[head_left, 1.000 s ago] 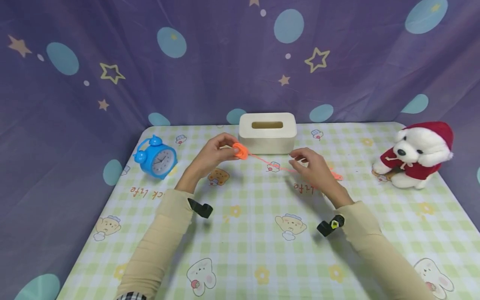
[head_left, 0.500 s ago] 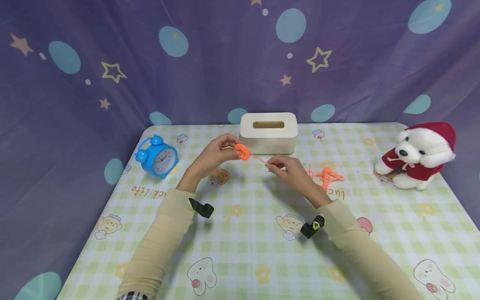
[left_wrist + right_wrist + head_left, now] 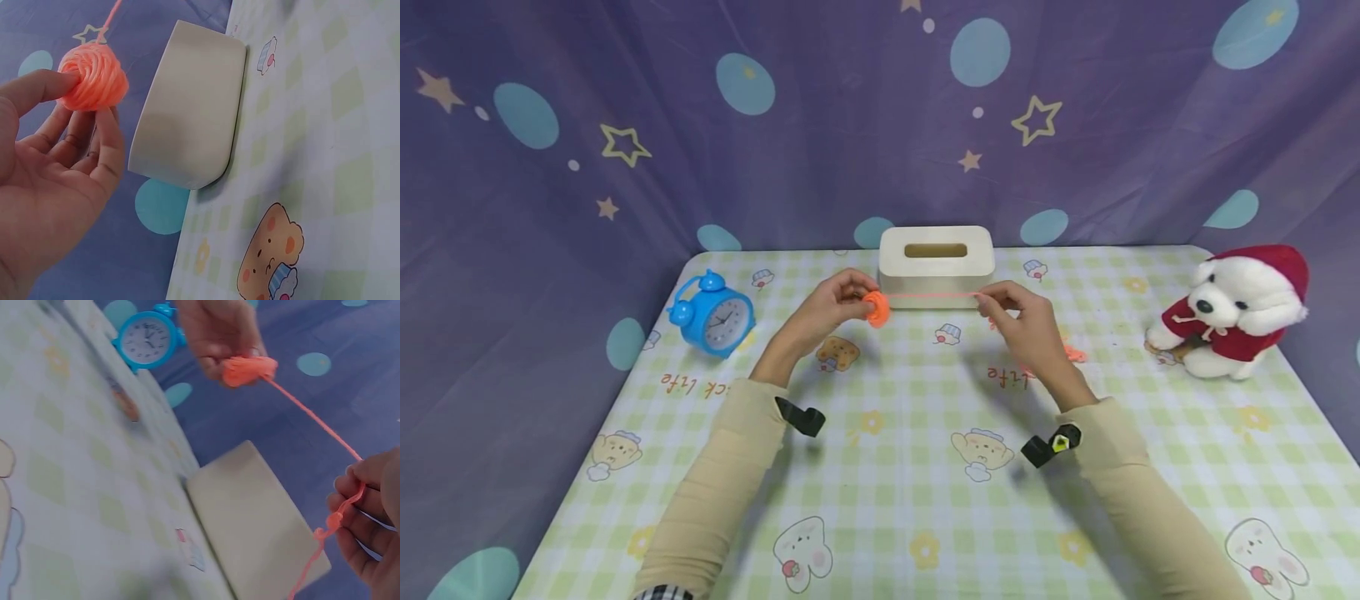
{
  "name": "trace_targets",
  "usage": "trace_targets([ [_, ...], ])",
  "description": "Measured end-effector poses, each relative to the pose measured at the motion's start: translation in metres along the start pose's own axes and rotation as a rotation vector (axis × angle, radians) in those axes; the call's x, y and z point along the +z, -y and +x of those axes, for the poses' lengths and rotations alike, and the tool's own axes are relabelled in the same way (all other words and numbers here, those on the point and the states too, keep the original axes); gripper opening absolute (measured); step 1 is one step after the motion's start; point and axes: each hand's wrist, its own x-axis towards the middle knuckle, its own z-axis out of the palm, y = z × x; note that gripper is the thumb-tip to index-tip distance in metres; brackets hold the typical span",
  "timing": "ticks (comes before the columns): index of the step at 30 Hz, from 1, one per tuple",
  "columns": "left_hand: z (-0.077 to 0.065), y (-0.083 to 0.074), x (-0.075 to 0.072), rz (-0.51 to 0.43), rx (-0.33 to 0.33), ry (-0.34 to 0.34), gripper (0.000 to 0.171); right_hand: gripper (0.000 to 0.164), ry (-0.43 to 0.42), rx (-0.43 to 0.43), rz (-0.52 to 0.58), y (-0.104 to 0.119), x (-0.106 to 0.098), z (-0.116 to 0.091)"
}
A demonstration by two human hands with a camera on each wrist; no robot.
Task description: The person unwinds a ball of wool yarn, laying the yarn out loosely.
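A small ball of orange yarn (image 3: 97, 78) is pinched between the thumb and fingers of my left hand (image 3: 825, 312), raised over the table in front of the tissue box. From the ball a taut strand of yarn (image 3: 309, 412) runs across to my right hand (image 3: 1021, 321), which pinches it between thumb and fingertips. Below that grip, in the right wrist view, the strand hangs slack with a small knotted tangle (image 3: 334, 520) in it. A loose heap of the same yarn (image 3: 1075, 354) lies on the table, partly hidden behind my right hand and wrist.
A cream tissue box (image 3: 936, 271) stands at the back middle, just beyond the hands. To the left is a blue alarm clock (image 3: 718, 317). A white plush dog (image 3: 1228, 317) in red sits at the right. A checked cloth (image 3: 887, 508) covers the table; a purple curtain hangs behind.
My right hand came in toward the ball, took hold of the strand, then drew back right and up, pulling it straight. The left hand stayed in place, turning the ball slightly.
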Motion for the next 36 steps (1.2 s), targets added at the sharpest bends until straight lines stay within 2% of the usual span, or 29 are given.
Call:
trace_targets([
  [5, 0.0, 0.001, 0.0, 0.026, -0.004, 0.012, 0.026, 0.018, -0.053, 0.037, 0.009, 0.005, -0.011, -0.001],
  [12, -0.001, 0.002, 0.001, 0.056, -0.004, 0.002, 0.021, 0.015, -0.064, 0.041, -0.026, 0.035, -0.023, -0.008],
  [17, -0.001, 0.001, 0.001, 0.046, -0.003, -0.02, 0.02, 0.016, -0.081, 0.067, -0.038, 0.029, -0.031, -0.01],
  [24, -0.001, 0.002, -0.001, 0.052, -0.006, -0.033, 0.018, 0.021, -0.125, 0.116, -0.042, -0.01, -0.044, -0.012],
  [27, -0.001, 0.003, -0.002, 0.053, -0.007, -0.024, 0.018, 0.023, -0.154, 0.122, -0.06, -0.016, -0.053, -0.013],
  [31, -0.001, 0.004, -0.004, 0.057, -0.016, -0.017, 0.019, 0.021, -0.213, 0.136, -0.069, -0.018, -0.066, -0.016],
  [36, -0.002, 0.003, -0.004, 0.074, -0.027, -0.017, 0.019, 0.021, -0.283, 0.147, -0.069, -0.001, -0.08, -0.02],
])
